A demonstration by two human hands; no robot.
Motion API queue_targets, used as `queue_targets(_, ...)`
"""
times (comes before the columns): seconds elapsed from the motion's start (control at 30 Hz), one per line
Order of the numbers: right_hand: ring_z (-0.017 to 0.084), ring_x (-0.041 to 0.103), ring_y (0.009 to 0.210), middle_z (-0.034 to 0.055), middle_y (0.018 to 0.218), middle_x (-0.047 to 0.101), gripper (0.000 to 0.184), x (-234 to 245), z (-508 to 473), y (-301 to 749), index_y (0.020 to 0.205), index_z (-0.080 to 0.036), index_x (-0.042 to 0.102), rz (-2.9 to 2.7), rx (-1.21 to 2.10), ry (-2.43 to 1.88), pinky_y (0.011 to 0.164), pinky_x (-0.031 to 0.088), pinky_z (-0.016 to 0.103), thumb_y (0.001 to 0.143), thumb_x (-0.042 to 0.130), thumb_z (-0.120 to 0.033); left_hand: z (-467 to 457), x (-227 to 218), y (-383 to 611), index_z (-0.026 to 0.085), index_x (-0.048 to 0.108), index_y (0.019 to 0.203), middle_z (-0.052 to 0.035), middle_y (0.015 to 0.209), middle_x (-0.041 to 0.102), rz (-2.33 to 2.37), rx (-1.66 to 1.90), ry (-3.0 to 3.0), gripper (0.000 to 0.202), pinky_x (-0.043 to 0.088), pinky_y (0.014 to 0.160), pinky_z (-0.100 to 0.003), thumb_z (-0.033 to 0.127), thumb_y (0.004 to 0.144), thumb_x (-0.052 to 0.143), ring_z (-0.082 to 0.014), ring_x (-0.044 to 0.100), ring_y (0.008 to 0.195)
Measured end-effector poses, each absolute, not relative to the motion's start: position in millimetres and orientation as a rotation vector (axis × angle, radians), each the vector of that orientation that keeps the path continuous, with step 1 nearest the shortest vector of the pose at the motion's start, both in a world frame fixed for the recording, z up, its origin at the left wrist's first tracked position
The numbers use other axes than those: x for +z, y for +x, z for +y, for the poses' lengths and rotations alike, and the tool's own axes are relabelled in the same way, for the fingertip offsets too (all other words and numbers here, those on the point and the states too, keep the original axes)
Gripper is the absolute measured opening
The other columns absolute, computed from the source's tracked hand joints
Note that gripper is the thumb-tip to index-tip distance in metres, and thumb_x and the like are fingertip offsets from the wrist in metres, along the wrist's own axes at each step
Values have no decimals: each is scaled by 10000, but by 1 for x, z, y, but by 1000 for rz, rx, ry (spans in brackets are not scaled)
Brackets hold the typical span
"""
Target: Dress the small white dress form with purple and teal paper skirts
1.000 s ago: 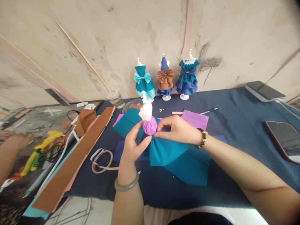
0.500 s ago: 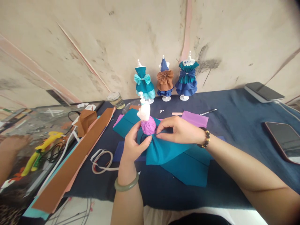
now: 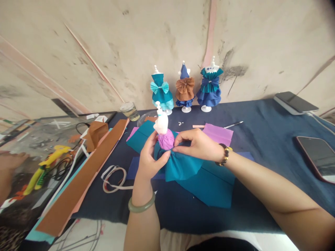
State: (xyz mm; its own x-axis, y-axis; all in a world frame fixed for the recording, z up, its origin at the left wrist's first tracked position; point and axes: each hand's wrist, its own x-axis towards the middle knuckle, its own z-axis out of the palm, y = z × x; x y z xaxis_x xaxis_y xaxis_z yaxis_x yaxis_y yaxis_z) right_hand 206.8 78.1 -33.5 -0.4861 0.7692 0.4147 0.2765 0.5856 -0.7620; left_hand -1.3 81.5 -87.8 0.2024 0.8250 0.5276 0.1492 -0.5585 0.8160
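My left hand (image 3: 150,158) grips a small white mannequin (image 3: 161,122) at its waist, where a bunched purple cloth (image 3: 166,140) wraps the body. My right hand (image 3: 200,144) pinches a teal cloth (image 3: 181,164) gathered against the purple part, so the teal fans out below like a skirt. Both hands are closed on this piece above the dark blue table cover (image 3: 261,136). More flat teal fabric (image 3: 211,186) lies under my hands, and a purple sheet (image 3: 218,133) lies just behind my right hand.
Three dressed mini mannequins (image 3: 184,89) stand by the wall. A brown strip (image 3: 83,177), a yellow glue gun (image 3: 44,167), a glass jar (image 3: 130,110) and white tape loops (image 3: 115,179) lie left. A pen (image 3: 233,124) and two phones (image 3: 315,157) lie right. Another person's hand (image 3: 7,167) shows at far left.
The teal skirt has been gathered tighter under the mannequin, and my right hand has pulled in a little toward the waist. The hand at far left has drawn back.
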Motion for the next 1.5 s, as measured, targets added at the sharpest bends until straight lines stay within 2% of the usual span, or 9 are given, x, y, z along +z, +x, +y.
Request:
queue_targets(0.2,96,596,640,-9,723,676,80,-34,76,204,772,-150,662,-2010,844,-889,651,456,221,810,699,-209,79,-86,-4,154,580,1270,-141,1247,656,1006,1323,1858,579,479,1045,-465,300,734,745,-314,623,1169)
queue_targets(0.33,93,586,637,-9,716,668,80,-33,74,204,768,-148,658,-2033,823,-905,638,442,218,812,693,-206,77,-85,-4,151,582,1252,-137,1217,666,1014,1314,1873,548,487,1031,-453,298,746,733,-305,631,1149)
queue_targets(0.47,106,616,675,9,765,704,66,-28,76,209,817,-143,686,-2115,833,-901,654,452,225,822,688,-209,76,-84,-3,140,582,1258,-145,1246,656,1028,1293,1874,515,466,1059,-458,290,778,693,-310,614,1189)
queue_targets(0.63,116,634,677,28,823,740,115,-20,76,217,897,-141,724,-2228,803,-956,636,459,232,843,667,-226,75,-82,-1,131,531,1336,-155,1325,621,1016,1300,1855,595,447,1090,-462,279,781,685,-320,584,1243)
queue_targets(0.83,136,684,844,41,968,758,134,-22,75,215,949,-162,735,-2270,837,-721,778,510,252,864,631,-161,76,-82,-1,130,487,1383,-172,1393,569,1000,1300,1868,642,413,1117,-490,279,788,674,-336,538,1298)
queue_targets(1.17,100,601,642,13,744,699,99,-30,75,209,782,-149,690,-2166,607,-799,633,440,230,850,684,-220,77,-84,-1,139,475,1400,-164,1386,573,981,1303,1875,663,404,1123,-490,283,786,678,-336,528,1306)
queue_targets(1.5,107,616,673,13,780,708,74,-29,77,210,804,-161,687,-2214,640,-835,648,437,229,845,687,-223,77,-84,-1,146,472,1408,-162,1389,572,973,1302,1874,665,402,1125,-491,273,789,678,-335,526,1309)
